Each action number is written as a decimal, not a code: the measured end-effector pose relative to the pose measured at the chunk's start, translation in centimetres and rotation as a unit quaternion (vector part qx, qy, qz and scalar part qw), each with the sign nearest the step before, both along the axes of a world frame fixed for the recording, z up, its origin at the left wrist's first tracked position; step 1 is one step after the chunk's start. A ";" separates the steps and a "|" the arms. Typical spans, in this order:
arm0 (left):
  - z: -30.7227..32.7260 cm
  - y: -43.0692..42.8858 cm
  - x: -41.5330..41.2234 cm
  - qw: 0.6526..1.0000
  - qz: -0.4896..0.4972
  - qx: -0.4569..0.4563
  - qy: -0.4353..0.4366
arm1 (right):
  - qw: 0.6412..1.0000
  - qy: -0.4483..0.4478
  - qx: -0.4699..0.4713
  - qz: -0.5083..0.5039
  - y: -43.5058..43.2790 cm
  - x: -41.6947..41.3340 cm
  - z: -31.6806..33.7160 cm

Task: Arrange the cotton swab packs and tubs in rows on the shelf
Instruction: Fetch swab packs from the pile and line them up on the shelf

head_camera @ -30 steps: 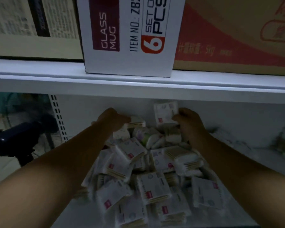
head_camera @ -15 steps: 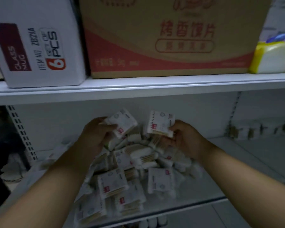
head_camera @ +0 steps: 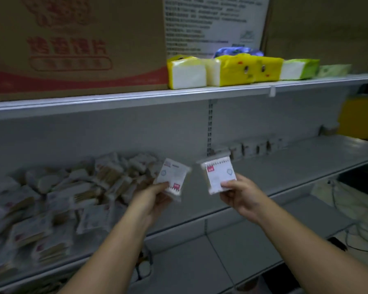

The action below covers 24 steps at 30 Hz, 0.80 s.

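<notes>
Left hand (head_camera: 151, 198): pinches left swab pack (head_camera: 173, 178) at its lower edge. Right hand (head_camera: 239, 195): pinches right swab pack (head_camera: 219, 176) at a lower corner. Both held above the shelf (head_camera: 285, 166), beside the loose heap (head_camera: 62, 198). Likely light, soft, film-slick; edge pinch suits.

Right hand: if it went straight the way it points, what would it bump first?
Probably the white square cotton swab pack pinched in the left hand, up-left of the right hand; depth unclear, so maybe the grey shelf back wall.
</notes>
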State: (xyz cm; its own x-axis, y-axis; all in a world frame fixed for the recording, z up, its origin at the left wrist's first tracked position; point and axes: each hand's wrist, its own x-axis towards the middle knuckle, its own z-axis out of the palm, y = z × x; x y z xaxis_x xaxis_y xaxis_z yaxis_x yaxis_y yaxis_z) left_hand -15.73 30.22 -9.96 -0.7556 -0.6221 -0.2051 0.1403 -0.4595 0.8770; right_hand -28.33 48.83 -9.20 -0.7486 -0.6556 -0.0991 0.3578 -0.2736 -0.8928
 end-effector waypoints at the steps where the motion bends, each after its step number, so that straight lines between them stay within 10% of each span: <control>1: -0.6 1.3 -0.9 1.000 0.009 0.006 0.009 | 1.000 0.000 0.008 -0.008 1.5 -0.5 -0.7; 18: -5.1 7.9 -19.0 0.967 0.050 -0.230 -0.098 | 0.970 0.013 0.168 -0.173 8.6 -14.9 -6.6; 24: -4.5 7.3 -26.2 0.954 0.079 -0.278 -0.082 | 0.910 0.199 0.297 -0.209 8.9 -21.6 -6.7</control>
